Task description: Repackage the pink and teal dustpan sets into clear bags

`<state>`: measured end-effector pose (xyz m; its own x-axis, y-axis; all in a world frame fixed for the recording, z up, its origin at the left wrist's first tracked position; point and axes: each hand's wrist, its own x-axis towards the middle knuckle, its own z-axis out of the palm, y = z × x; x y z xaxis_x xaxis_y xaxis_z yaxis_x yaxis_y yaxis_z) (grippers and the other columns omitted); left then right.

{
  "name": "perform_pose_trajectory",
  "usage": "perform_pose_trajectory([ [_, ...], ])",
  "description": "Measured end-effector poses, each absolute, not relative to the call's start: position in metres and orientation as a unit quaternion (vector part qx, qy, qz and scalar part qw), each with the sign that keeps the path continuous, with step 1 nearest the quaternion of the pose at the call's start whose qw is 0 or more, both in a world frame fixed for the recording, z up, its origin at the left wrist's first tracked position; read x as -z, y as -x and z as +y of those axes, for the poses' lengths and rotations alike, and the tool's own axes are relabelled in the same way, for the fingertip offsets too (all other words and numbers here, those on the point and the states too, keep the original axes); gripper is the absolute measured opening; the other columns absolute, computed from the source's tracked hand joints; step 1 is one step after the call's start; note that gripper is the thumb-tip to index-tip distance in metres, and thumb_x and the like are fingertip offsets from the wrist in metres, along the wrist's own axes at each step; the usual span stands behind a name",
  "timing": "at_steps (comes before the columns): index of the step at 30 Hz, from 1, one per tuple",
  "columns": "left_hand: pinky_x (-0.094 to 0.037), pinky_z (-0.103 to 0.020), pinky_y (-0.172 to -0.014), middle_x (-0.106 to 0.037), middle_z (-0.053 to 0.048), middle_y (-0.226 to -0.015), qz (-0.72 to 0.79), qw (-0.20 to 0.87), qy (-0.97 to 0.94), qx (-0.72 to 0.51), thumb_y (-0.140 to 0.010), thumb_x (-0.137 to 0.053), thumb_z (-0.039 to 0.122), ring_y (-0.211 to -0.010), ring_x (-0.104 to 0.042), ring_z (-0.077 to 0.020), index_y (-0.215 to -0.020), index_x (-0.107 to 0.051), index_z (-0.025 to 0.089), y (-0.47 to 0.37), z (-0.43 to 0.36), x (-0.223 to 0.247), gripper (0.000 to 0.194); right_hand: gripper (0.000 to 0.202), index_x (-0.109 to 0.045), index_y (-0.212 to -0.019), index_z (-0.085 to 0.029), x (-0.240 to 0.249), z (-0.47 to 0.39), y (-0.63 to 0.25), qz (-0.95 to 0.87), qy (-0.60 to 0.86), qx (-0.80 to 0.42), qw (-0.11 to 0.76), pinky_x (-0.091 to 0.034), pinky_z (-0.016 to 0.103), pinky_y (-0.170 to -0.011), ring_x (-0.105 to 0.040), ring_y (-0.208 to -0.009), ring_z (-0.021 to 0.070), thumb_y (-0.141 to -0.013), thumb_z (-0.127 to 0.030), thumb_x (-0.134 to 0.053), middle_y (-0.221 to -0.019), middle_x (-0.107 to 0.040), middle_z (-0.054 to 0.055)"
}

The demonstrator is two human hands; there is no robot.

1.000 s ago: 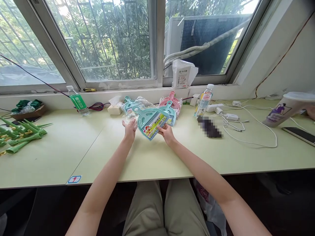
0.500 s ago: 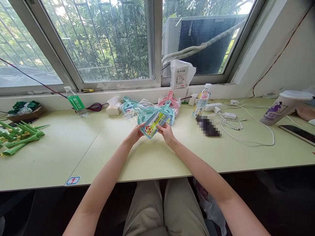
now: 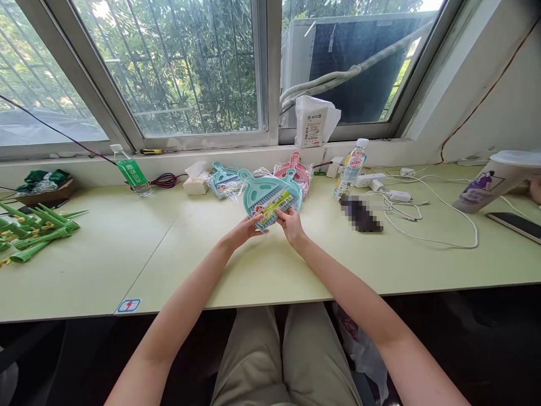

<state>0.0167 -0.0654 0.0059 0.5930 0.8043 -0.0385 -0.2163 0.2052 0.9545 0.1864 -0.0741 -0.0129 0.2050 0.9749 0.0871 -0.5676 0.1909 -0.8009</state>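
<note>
Both hands hold a teal mini dustpan and brush set (image 3: 270,194) with a yellow-green printed label, raised over the table. My left hand (image 3: 247,230) grips its lower left edge, thumb on the front face. At the lower right edge, my right hand (image 3: 291,223) pinches it between thumb and fingers. Behind it, a second teal dustpan set (image 3: 225,179) lies in clear plastic on the left. A pink dustpan set (image 3: 295,167), also in plastic, is partly hidden on the right.
On the pale table (image 3: 169,276) stand a green-labelled bottle (image 3: 132,172), a tissue pack (image 3: 196,185) and another bottle (image 3: 351,169). White cables (image 3: 401,208), a tilted cup (image 3: 490,183) and a phone (image 3: 515,226) lie right; green plastic pieces (image 3: 40,231) lie left.
The held dustpan set has turned to a more level angle and shifted slightly right. My left hand has slid lower along its edge, nearer my right hand.
</note>
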Motion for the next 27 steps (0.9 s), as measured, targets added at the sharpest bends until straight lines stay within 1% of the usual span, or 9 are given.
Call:
perform_pose_trajectory([
  [2, -0.056, -0.039, -0.094, -0.061, -0.011, -0.140, 0.269, 0.728, -0.523, -0.351, -0.087, -0.068, 0.041, -0.125, -0.061, -0.0288, -0.132, -0.062, 0.022, -0.017, -0.065, -0.006, 0.049, 0.028, -0.064, -0.088, -0.022, 0.013, -0.074, -0.187, -0.318, 0.327, -0.547, 0.702, -0.060, 0.044, -0.100, -0.070, -0.108, 0.0240, -0.066, -0.026, -0.081, -0.103, -0.075, 0.003],
  [5, -0.057, -0.033, -0.087, -0.070, -0.010, -0.126, 0.290, 0.717, -0.476, -0.418, -0.088, -0.066, 0.042, -0.114, -0.067, -0.0256, -0.119, -0.069, 0.019, -0.018, -0.062, -0.008, 0.038, 0.029, -0.064, -0.091, -0.024, 0.013, -0.074, -0.187, -0.327, 0.327, -0.546, 0.698, -0.059, 0.045, -0.101, -0.068, -0.113, 0.0244, -0.067, -0.026, -0.081, -0.105, -0.075, 0.003],
  [7, -0.057, -0.029, -0.082, -0.075, -0.008, -0.113, 0.306, 0.691, -0.441, -0.484, -0.088, -0.065, 0.037, -0.102, -0.071, -0.0223, -0.110, -0.070, 0.018, -0.018, -0.059, -0.011, 0.030, 0.029, -0.064, -0.091, -0.023, 0.013, -0.075, -0.185, -0.332, 0.328, -0.549, 0.693, -0.059, 0.045, -0.101, -0.067, -0.115, 0.0246, -0.068, -0.026, -0.081, -0.105, -0.075, 0.003],
  [10, -0.057, -0.026, -0.078, -0.077, -0.005, -0.104, 0.319, 0.658, -0.410, -0.545, -0.087, -0.064, 0.025, -0.092, -0.072, -0.0183, -0.106, -0.069, 0.018, -0.017, -0.058, -0.015, 0.021, 0.028, -0.064, -0.090, -0.022, 0.013, -0.076, -0.183, -0.332, 0.333, -0.555, 0.686, -0.059, 0.045, -0.101, -0.068, -0.113, 0.0245, -0.068, -0.024, -0.081, -0.103, -0.075, 0.004],
  [13, -0.057, -0.025, -0.078, -0.077, -0.008, -0.106, 0.335, 0.686, -0.405, -0.504, -0.086, -0.063, 0.019, -0.093, -0.072, -0.0184, -0.106, -0.069, 0.014, -0.019, -0.063, -0.015, 0.021, 0.027, -0.064, -0.089, -0.021, 0.012, -0.076, -0.183, -0.328, 0.338, -0.551, 0.689, -0.058, 0.045, -0.101, -0.069, -0.110, 0.0240, -0.068, -0.022, -0.080, -0.101, -0.075, 0.004],
  [16, -0.058, -0.026, -0.080, -0.075, -0.011, -0.114, 0.316, 0.721, -0.431, -0.440, -0.087, -0.065, 0.021, -0.097, -0.072, -0.0192, -0.113, -0.070, 0.012, -0.024, -0.068, -0.011, 0.028, 0.025, -0.064, -0.088, -0.022, 0.010, -0.076, -0.186, -0.328, 0.331, -0.543, 0.699, -0.058, 0.044, -0.102, -0.069, -0.111, 0.0235, -0.068, -0.023, -0.080, -0.102, -0.075, 0.003],
  [18, -0.058, -0.026, -0.081, -0.074, -0.011, -0.115, 0.309, 0.723, -0.443, -0.429, -0.086, -0.067, 0.023, -0.096, -0.072, -0.0187, -0.115, -0.069, 0.013, -0.025, -0.067, -0.009, 0.031, 0.026, -0.064, -0.087, -0.023, 0.009, -0.076, -0.188, -0.331, 0.326, -0.539, 0.703, -0.059, 0.044, -0.101, -0.068, -0.112, 0.0231, -0.067, -0.023, -0.080, -0.102, -0.076, 0.002],
  [24, -0.058, -0.026, -0.071, -0.078, -0.008, -0.096, 0.340, 0.682, -0.407, -0.504, -0.086, -0.065, 0.025, -0.079, -0.072, -0.0172, -0.101, -0.071, 0.013, -0.021, -0.056, -0.009, 0.020, 0.029, -0.062, -0.090, -0.022, 0.011, -0.077, -0.183, -0.346, 0.333, -0.545, 0.688, -0.058, 0.045, -0.102, -0.067, -0.115, 0.0238, -0.068, -0.025, -0.081, -0.103, -0.076, 0.004],
  [27, -0.058, -0.026, -0.071, -0.078, -0.006, -0.093, 0.333, 0.665, -0.402, -0.534, -0.082, -0.067, 0.021, -0.078, -0.072, -0.0165, -0.098, -0.071, 0.013, -0.023, -0.060, -0.010, 0.018, 0.028, -0.062, -0.090, -0.021, 0.012, -0.077, -0.181, -0.345, 0.333, -0.543, 0.689, -0.058, 0.044, -0.102, -0.068, -0.114, 0.0237, -0.068, -0.025, -0.080, -0.104, -0.076, 0.005],
])
